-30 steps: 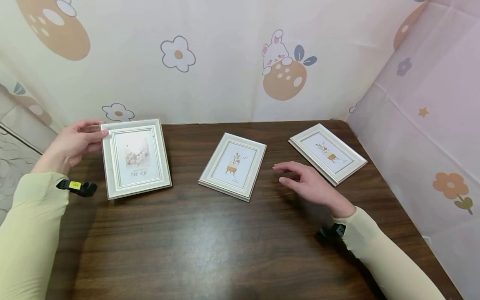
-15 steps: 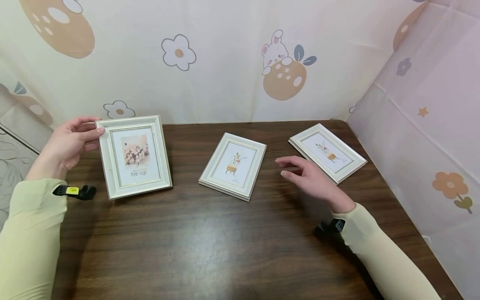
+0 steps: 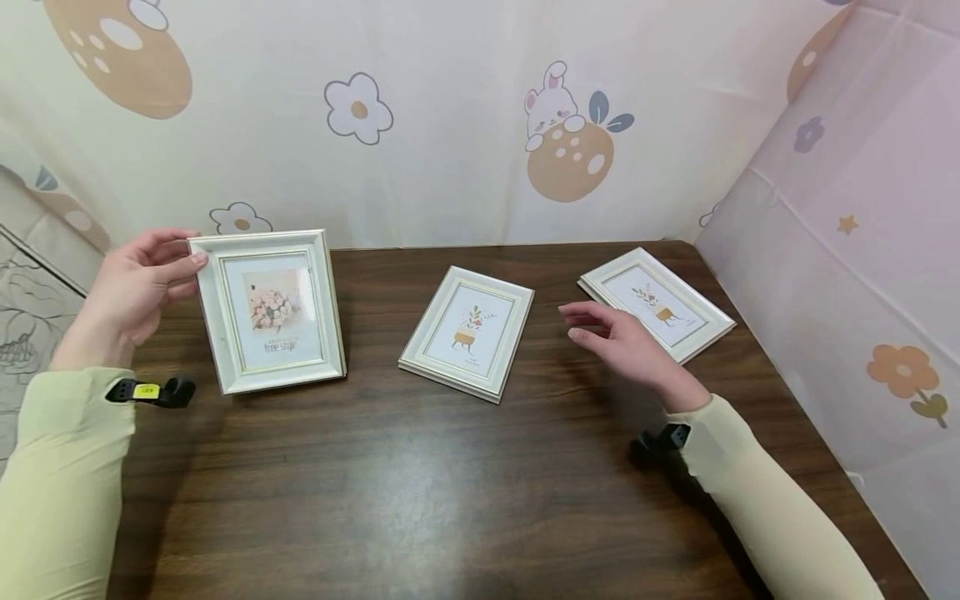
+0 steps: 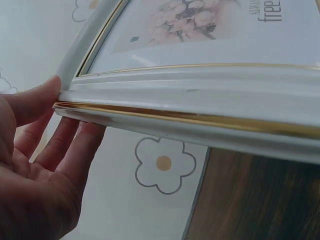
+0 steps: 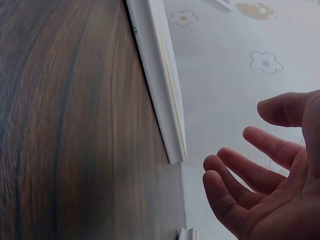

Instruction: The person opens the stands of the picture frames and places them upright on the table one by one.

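Note:
At the left of the head view, my left hand [image 3: 142, 287] pinches the upper left corner of a large white picture frame [image 3: 210, 308], thumb on its front and fingers behind. This frame leans back from its lower edge and shows a flower photo with "free style" lettering. In the left wrist view the thumb [image 4: 42, 100] lies at the corner of the gold-lined white rim. My right hand [image 3: 630, 346] hovers over the table with relaxed, slightly bent fingers and holds nothing. It is between a middle white picture frame [image 3: 468, 333] and a right one [image 3: 656, 304], both lying face up.
A dark wood table [image 3: 360, 492] carries all three frames. Behind it hangs a pale curtain [image 3: 442, 158] printed with flowers and a rabbit, and a similar sheet [image 3: 840, 283] stands along the right side. A black band [image 3: 150, 392] sits on the left wrist.
My left hand has tilted the large picture frame more upright, and glare has shifted off its photo. The right hand has drifted slightly up and right. The other two frames stay put.

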A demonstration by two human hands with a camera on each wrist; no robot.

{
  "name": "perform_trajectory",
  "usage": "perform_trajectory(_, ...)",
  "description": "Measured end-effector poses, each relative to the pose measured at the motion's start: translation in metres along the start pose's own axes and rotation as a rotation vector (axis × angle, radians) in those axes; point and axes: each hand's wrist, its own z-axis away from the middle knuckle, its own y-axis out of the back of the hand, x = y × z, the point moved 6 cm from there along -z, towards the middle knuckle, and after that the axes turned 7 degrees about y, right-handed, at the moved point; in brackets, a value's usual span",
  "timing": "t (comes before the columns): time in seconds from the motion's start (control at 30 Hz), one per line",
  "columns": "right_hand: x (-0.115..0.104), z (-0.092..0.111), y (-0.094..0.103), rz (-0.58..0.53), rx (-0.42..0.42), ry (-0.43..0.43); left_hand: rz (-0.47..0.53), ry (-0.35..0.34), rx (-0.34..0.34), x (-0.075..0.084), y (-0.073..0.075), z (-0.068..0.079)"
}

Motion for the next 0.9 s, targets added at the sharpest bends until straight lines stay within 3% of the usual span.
perform_trajectory(0.57, 0.012, -0.005, -0.004, -0.022, -0.018, -0.021, 0.039, -0.148, -0.026, 0.011, -0.022, 0.01)
perform_trajectory(0.9, 0.013, -0.002, -0.008, -0.012, -0.029, -0.038, 0.14, -0.232, -0.06, 0.018, -0.038, 0.016)
